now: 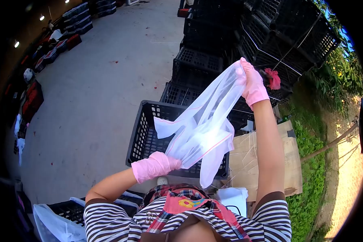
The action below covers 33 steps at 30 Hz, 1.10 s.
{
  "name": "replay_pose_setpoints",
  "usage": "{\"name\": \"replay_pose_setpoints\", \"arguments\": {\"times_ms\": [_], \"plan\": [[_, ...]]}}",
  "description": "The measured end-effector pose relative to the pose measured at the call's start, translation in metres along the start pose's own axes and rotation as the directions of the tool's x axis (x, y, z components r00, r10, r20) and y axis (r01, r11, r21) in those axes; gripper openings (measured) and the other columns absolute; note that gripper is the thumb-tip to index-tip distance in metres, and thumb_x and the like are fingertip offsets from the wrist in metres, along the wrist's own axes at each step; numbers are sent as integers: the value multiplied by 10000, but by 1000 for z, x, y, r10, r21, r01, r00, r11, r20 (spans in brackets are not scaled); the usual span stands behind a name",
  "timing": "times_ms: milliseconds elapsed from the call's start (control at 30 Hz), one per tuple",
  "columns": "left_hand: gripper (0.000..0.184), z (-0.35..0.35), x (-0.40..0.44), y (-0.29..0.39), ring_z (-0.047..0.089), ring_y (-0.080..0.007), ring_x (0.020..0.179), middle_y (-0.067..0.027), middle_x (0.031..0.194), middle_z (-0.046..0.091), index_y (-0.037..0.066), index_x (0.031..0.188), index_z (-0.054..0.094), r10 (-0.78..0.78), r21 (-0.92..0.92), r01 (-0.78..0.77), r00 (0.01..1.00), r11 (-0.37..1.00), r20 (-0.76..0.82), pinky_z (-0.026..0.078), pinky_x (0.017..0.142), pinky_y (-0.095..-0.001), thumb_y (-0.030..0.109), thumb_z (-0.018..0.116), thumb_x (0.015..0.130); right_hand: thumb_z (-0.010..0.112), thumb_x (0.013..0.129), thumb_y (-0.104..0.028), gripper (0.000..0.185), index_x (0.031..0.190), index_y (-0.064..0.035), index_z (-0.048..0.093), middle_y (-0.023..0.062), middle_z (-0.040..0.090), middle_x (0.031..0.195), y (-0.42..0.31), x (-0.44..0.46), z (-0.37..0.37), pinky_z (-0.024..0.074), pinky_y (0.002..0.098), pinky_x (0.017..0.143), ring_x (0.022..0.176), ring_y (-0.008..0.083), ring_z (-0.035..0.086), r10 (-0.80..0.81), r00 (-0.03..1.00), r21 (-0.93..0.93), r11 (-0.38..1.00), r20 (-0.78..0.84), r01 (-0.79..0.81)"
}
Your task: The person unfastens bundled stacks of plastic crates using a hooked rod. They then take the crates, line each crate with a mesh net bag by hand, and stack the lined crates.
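Note:
A thin white plastic bag (207, 133) with pink lines is stretched between my two hands, over a black plastic crate (139, 139). My left hand (155, 165), in a pink glove, is closed on the lower left part of the bag, near the crate's front edge. Higher up on the right, my right hand (252, 82), also pink-gloved, grips the bag's upper end. Loose folds of the bag hang down past the crate's near rim. The crate's inside is partly hidden by the bag.
Tall stacks of black crates (197, 60) stand ahead and to the right. Cardboard (278, 157) lies at the right, beside green plants (310, 177). Another crate with white lining (64, 224) is at the lower left. More crates (76, 20) line the far left.

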State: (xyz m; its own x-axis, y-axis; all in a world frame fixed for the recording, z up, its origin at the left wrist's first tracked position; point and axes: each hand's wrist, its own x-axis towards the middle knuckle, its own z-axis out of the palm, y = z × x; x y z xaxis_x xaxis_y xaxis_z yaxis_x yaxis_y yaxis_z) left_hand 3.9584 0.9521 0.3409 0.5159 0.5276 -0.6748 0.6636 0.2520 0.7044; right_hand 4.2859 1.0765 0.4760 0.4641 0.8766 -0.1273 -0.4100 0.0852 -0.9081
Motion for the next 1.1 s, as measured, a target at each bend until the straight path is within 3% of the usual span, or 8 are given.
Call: {"name": "replay_pose_setpoints", "arguments": {"times_ms": [133,267,367,467,567,833,1000,1100], "plan": [[408,-3,-2,-70,551,-137,788,-44,840,629,55,1039,673,-316,354,174,861,919,398,420,737,-257,405,618,837,670,854,-267,215,996,-112,625,6,600,869,-34,11,10,499,302,707,800,124,557,-251,968,-149,956,19,251],[558,-64,-77,54,594,-170,906,-79,1056,635,98,1259,562,263,238,-277,960,931,92,455,853,-288,327,733,780,649,877,-247,173,955,-94,665,-52,583,755,-27,-78,57,443,186,650,667,43,516,-88,890,-495,804,448,329],[1086,-59,-62,107,452,-297,1198,-196,1435,289,107,1473,146,799,457,-685,323,567,-507,402,984,-351,399,806,662,654,877,-220,215,1011,-51,661,-45,595,834,-2,-128,82,420,183,708,769,27,500,78,789,-575,728,609,372],[652,-63,-36,147,570,-283,1077,-130,1175,568,234,1421,327,444,399,-253,729,882,-521,459,903,-347,223,614,836,667,847,-120,149,970,-39,644,-22,602,864,0,-158,77,439,213,729,784,58,522,84,732,-547,722,676,423],[335,-85,-15,120,604,-286,961,-95,1087,612,203,1204,547,418,565,18,653,825,-632,479,830,-352,167,495,875,635,803,-110,180,977,-66,620,69,601,884,-7,-135,23,466,311,706,796,203,588,-138,643,-620,177,754,765],[119,-124,-20,6,608,-295,841,-135,942,599,82,891,592,473,551,346,287,759,-833,497,739,-354,77,488,834,536,815,-109,127,927,-116,595,115,594,902,51,-106,-140,481,405,695,858,322,603,-368,835,-854,-476,410,210],[167,-127,-19,-37,608,-175,875,-70,973,624,48,1041,577,-1,-114,-557,199,822,-980,496,749,-290,141,504,923,539,820,-96,197,1009,-113,591,124,649,889,64,-109,-188,493,389,728,831,332,621,-434,884,-982,-134,176,129],[323,-62,17,-51,595,-147,947,-54,1034,622,23,1203,531,220,-459,-752,606,473,-765,488,782,-277,181,557,923,552,813,-65,213,1019,-11,560,124,628,947,103,-134,-142,467,312,769,846,223,611,-563,821,-861,364,100,355]]}}
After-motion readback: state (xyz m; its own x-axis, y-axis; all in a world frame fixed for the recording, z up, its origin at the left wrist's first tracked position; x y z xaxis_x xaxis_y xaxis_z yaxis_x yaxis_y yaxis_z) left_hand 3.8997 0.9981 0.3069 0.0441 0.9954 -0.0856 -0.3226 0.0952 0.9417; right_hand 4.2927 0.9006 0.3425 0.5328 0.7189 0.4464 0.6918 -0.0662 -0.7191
